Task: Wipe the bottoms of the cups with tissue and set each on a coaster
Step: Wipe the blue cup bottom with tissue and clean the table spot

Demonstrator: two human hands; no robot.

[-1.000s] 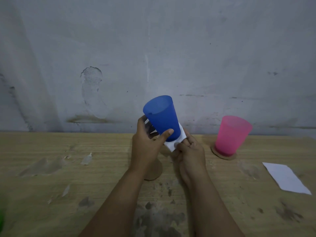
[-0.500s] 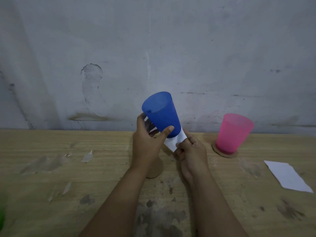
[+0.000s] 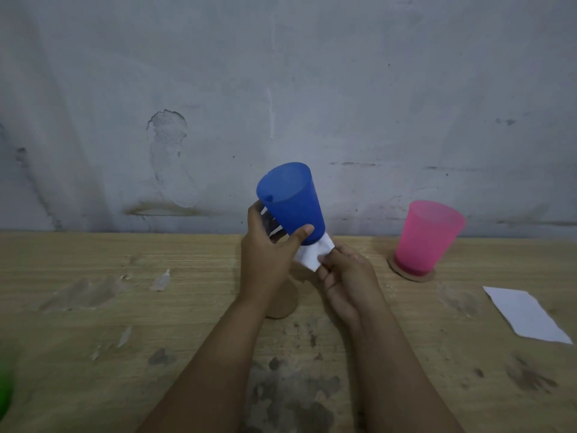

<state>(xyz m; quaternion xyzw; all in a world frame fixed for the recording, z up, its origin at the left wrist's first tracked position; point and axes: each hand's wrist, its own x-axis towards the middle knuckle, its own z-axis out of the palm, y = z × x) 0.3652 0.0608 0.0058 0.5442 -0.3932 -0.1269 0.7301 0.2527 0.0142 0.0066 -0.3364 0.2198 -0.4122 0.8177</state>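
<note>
two cups show: a pink cup (image 3: 427, 237) already stands on its coaster (image 3: 411, 274), while the left hand (image 3: 268, 254) grips a tilted blue cup (image 3: 292, 201) in the air and the right hand (image 3: 346, 276) pinches a tissue (image 3: 310, 256) against its bottom. an empty coaster (image 3: 282, 303) waits beneath on the table (image 3: 93, 307), well back from the near edge, with bare wood on both sides.

The right hand (image 3: 346, 278) has bunched the tissue (image 3: 312, 256) tighter under the blue cup (image 3: 292, 203), which tilts slightly further left
</note>
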